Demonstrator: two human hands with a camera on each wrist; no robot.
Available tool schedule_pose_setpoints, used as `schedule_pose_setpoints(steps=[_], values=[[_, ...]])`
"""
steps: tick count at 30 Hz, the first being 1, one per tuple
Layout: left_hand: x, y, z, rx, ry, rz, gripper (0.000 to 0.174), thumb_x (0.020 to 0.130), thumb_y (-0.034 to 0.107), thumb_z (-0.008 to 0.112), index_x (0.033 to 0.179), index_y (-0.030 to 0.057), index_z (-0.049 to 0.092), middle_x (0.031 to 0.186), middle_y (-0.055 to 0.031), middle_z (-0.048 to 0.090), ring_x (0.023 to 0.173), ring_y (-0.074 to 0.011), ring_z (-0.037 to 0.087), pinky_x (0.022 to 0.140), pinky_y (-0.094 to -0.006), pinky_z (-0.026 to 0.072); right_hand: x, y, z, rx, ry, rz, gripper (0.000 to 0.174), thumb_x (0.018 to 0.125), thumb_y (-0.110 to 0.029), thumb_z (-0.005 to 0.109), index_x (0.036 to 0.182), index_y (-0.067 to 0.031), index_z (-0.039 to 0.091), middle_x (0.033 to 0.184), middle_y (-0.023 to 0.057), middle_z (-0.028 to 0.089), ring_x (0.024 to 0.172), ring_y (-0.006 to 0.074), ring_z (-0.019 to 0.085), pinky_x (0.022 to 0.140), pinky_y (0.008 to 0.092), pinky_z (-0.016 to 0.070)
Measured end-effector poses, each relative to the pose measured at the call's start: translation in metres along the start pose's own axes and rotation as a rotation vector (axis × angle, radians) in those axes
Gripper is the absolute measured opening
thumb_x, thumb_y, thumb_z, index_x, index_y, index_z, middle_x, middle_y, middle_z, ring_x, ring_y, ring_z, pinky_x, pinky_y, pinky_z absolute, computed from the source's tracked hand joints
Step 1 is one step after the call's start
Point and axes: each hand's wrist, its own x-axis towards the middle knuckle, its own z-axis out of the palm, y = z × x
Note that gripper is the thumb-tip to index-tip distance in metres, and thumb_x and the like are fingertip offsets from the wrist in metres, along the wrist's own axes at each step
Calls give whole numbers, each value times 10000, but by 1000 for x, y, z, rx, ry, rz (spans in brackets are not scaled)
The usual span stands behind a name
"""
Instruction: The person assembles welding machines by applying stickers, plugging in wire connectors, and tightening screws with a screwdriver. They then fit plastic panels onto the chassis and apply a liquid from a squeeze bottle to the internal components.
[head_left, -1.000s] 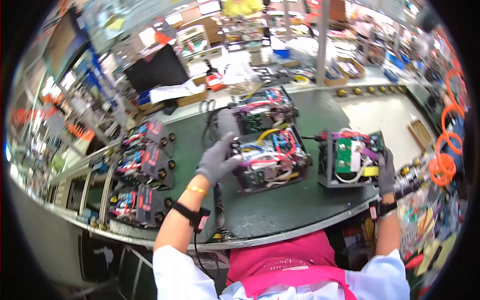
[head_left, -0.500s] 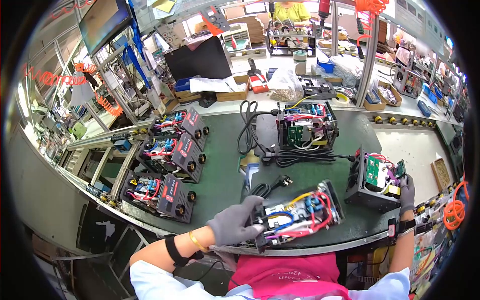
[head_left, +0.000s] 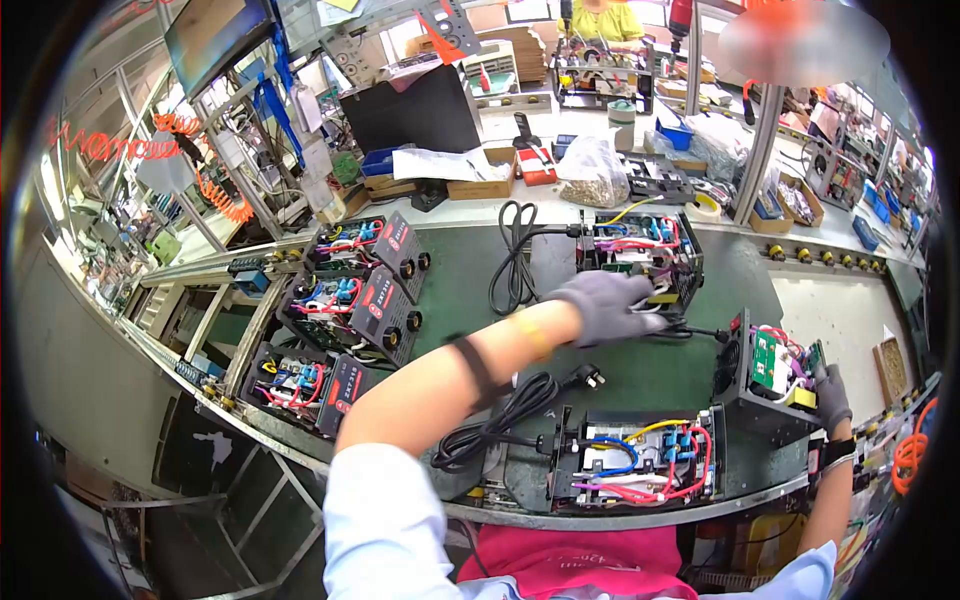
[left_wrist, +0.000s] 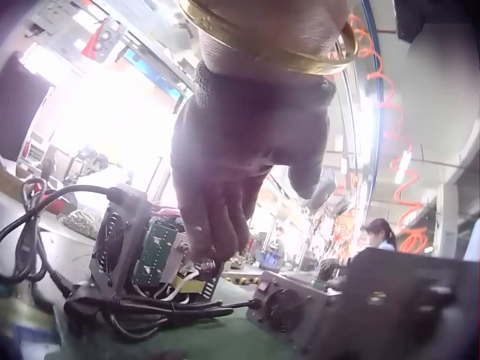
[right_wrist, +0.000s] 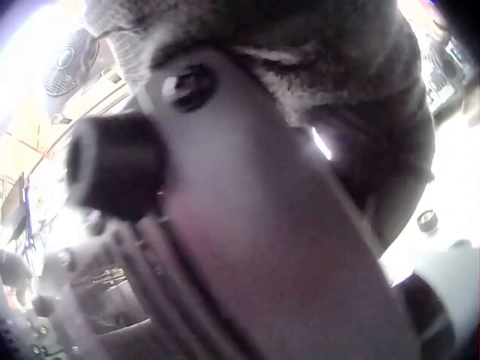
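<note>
My gloved left hand (head_left: pixel 612 308) reaches across to the back open-cased welding machine (head_left: pixel 640 235). In the left wrist view its fingers hang loosely at that machine's edge, thumb apart. At the right, my gloved right hand (head_left: pixel 832 397) grips the end panel of a tilted open-cased welding machine (head_left: pixel 765 365). In the right wrist view the panel (right_wrist: pixel 255 217) with a black socket (right_wrist: pixel 120 165) fills the centre, the glove wrapped over its top. Another open-cased welding machine (head_left: pixel 640 465) with coloured wires lies at the front table edge, untouched.
Three welding machines with grey labelled panels (head_left: pixel 380 300) stand in a row at the left. Black power cords (head_left: pixel 500 420) lie coiled on the green table. A bag of small parts (head_left: pixel 593 172) and boxes line the back shelf. A metal rail (head_left: pixel 650 518) edges the front.
My left hand has set one welding machine down at the front edge, released it, and moved to the back machine. My right hand keeps hold of the right machine.
</note>
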Motion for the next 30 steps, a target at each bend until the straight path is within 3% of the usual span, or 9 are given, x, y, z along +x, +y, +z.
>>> schedule_pose_setpoints(steps=[10,14,15,18,19,21,23,25,30], values=[[150,31,109,-147,-354,128,690,912,640,365,1278,80,534,1175,-227,608,1101,-393,580,956,-455,437,-5,20,-1,49,47,-163,302,987,-273,476,995,11,578,793,21,541,748,105,452,655,276,411],[137,53,101,-148,-196,147,627,907,604,395,1183,83,609,1085,-215,646,1047,-381,605,920,-447,460,-21,-8,4,161,39,-149,317,966,-268,501,1049,25,591,842,52,594,806,130,523,728,289,448],[135,62,96,-199,-68,102,574,892,566,451,1165,90,621,1056,-205,657,1032,-372,611,911,-441,469,-5,32,10,107,169,-157,347,948,-262,511,1100,39,591,933,107,643,904,186,582,813,324,464],[148,67,93,-174,131,178,616,875,533,535,1232,33,579,1227,-206,585,1107,-360,576,962,-425,452,-52,-54,11,-92,202,-186,399,933,-299,492,1126,34,597,998,217,652,947,271,613,852,370,464],[154,64,102,-148,129,210,619,883,538,524,1258,46,539,1189,-215,597,1104,-372,576,946,-420,453,-56,-58,14,-2,194,-182,375,938,-302,485,1098,19,597,926,195,649,891,260,613,816,371,467],[151,77,89,-249,-223,101,600,899,547,489,1258,67,507,1158,-214,608,1099,-382,574,932,-416,445,-68,-65,11,-10,179,-94,356,946,-337,482,1043,-7,575,839,162,614,825,232,601,760,362,474],[152,76,96,-308,-216,126,572,920,557,433,1237,86,501,1065,-205,623,1046,-380,585,913,-412,435,-77,-62,16,-8,273,-131,380,942,-369,500,1070,-19,574,820,166,622,768,253,618,718,370,487],[164,60,116,-183,11,264,643,863,612,491,1237,89,520,1052,-219,634,1027,-406,598,899,-433,450,-88,-68,13,65,232,-107,389,961,-345,492,1141,-10,577,932,150,649,893,221,618,821,355,482],[158,62,113,-523,-277,147,671,816,565,590,1221,34,525,897,-100,619,864,-194,599,797,-324,466,-96,-57,23,52,402,-284,348,947,-352,509,1056,-33,598,919,225,638,880,390,629,769,445,487]])
